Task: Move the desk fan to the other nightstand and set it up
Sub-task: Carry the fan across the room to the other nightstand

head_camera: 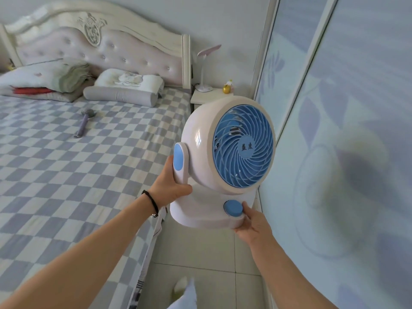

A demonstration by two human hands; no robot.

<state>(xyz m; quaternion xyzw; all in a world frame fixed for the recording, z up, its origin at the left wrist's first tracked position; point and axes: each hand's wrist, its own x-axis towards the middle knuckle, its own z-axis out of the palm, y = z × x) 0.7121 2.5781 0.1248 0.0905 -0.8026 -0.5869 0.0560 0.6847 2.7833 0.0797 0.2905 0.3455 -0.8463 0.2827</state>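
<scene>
I carry a white desk fan (pixel 200 139) with a blue grille and a blue knob on its base, held in the air in front of me. My left hand (pixel 168 184) grips the fan's left side arm, thumb in front. My right hand (pixel 253 224) holds the right corner of the base beside the blue knob. A white nightstand (pixel 208 98) stands ahead, between the bed and the wardrobe, partly hidden behind the fan.
A bed (pixel 78 152) with a checked sheet fills the left. A small lamp (pixel 204 70) and a yellow figurine (pixel 227 88) stand on the nightstand. Sliding wardrobe doors (pixel 334 108) line the right. A narrow tiled aisle (pixel 200 259) runs between them.
</scene>
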